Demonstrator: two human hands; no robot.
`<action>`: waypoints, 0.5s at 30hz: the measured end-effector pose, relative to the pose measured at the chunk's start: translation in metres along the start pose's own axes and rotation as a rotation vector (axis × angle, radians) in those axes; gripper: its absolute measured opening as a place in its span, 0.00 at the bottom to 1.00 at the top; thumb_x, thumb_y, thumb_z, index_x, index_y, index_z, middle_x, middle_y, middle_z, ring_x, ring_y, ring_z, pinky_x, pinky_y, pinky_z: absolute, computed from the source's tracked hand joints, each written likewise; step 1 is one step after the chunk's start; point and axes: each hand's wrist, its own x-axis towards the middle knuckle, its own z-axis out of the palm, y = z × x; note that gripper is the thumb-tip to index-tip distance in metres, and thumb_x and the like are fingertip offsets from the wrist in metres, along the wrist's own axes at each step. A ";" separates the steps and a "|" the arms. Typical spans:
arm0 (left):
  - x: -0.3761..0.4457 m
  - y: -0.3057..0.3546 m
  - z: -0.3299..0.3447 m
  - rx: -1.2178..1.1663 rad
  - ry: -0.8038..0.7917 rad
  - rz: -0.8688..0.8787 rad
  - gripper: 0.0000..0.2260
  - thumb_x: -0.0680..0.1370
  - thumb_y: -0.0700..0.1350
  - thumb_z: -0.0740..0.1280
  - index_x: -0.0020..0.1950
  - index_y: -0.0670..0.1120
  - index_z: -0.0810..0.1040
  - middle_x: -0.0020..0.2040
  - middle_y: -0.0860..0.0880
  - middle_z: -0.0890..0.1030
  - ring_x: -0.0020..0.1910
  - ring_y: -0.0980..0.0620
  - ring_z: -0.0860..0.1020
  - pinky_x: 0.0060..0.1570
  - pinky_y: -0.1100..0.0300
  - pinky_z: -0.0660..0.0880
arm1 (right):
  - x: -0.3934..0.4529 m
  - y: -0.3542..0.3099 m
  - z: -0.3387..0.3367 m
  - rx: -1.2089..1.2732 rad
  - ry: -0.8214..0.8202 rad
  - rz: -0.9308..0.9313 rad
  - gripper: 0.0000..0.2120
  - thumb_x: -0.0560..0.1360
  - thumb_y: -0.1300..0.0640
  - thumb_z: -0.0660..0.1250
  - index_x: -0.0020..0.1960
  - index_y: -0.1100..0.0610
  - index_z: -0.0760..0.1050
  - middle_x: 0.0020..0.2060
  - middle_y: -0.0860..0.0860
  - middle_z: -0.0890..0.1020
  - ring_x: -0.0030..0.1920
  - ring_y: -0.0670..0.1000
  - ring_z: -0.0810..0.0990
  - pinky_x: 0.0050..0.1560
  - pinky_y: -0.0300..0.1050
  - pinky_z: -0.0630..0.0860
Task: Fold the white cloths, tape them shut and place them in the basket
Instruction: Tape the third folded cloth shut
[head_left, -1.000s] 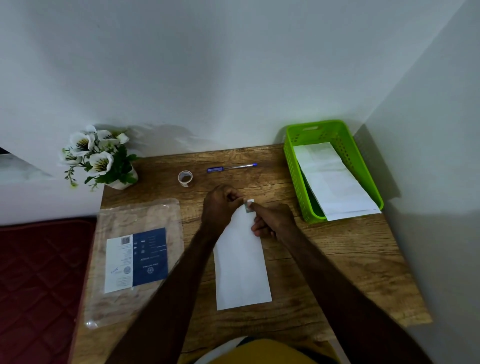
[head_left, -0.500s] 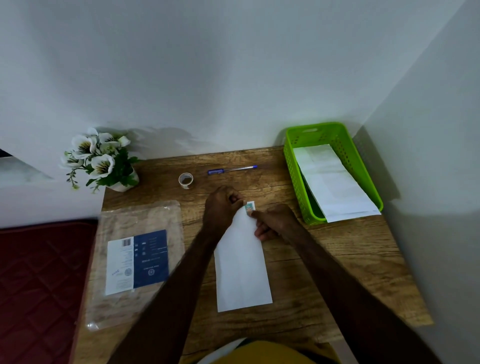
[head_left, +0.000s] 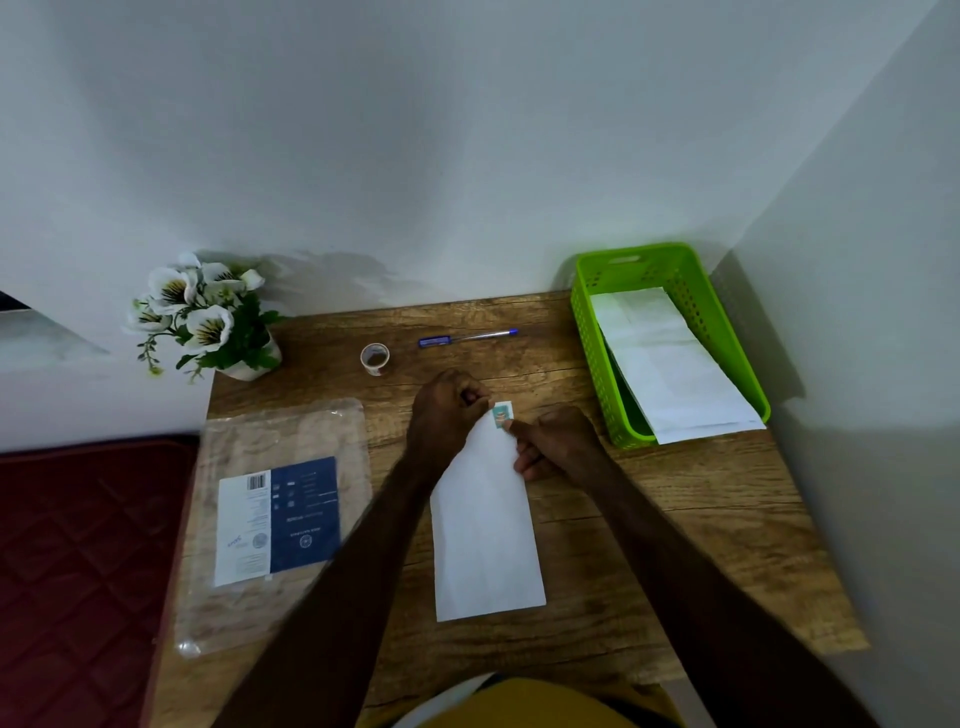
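Left hand (head_left: 449, 410) in frame center, fingers curled, grip pinching the far end of the folded white cloth (head_left: 485, 525) at its top edge. Right hand (head_left: 558, 441) just right of it, thumb and fingers curled onto the cloth's upper right edge, thumb tip pressing at a small teal-printed sticker (head_left: 502, 414) that sits on the cloth's top end between the two hands. Hard to tell whether the sticker is fully stuck down. Cloth lies flat on the wooden worktop (head_left: 649, 519), long and narrow, running from the hands down toward lower center of the frame.

Green basket (head_left: 592, 364) at upper right of the worktop, in the corner by the walls, with other folded white cloths (head_left: 670, 374) inside, their near end sticking out over the basket's front rim. Tape roll (head_left: 375, 358) above and left of the left hand, standing apart. Blue pen (head_left: 467, 338) lies just right of the roll, near the back edge. Pot of white flowers (head_left: 208, 317) at the upper left corner of the worktop. Clear plastic bag (head_left: 275, 519) with a blue and white label flat at left. Dark red quilted mattress (head_left: 78, 571) at far left of the frame.
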 end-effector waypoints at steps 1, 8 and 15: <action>0.000 0.000 0.000 0.003 0.004 0.002 0.05 0.74 0.43 0.77 0.45 0.49 0.82 0.42 0.53 0.80 0.42 0.58 0.77 0.41 0.65 0.73 | -0.002 0.001 -0.002 -0.001 -0.020 0.001 0.21 0.75 0.47 0.76 0.41 0.67 0.81 0.30 0.58 0.86 0.25 0.54 0.82 0.31 0.42 0.81; -0.001 0.000 -0.002 -0.045 -0.023 -0.021 0.05 0.73 0.44 0.78 0.46 0.46 0.84 0.42 0.52 0.82 0.41 0.57 0.79 0.41 0.62 0.75 | -0.006 -0.002 0.002 -0.009 0.019 0.003 0.23 0.72 0.43 0.77 0.40 0.65 0.83 0.30 0.56 0.86 0.29 0.56 0.85 0.45 0.52 0.86; -0.003 0.006 -0.006 -0.046 -0.046 -0.037 0.06 0.73 0.43 0.78 0.47 0.46 0.84 0.44 0.50 0.83 0.44 0.53 0.80 0.45 0.55 0.80 | -0.005 0.002 0.011 -0.144 0.098 -0.062 0.25 0.72 0.37 0.74 0.37 0.61 0.83 0.27 0.51 0.85 0.28 0.52 0.86 0.51 0.53 0.85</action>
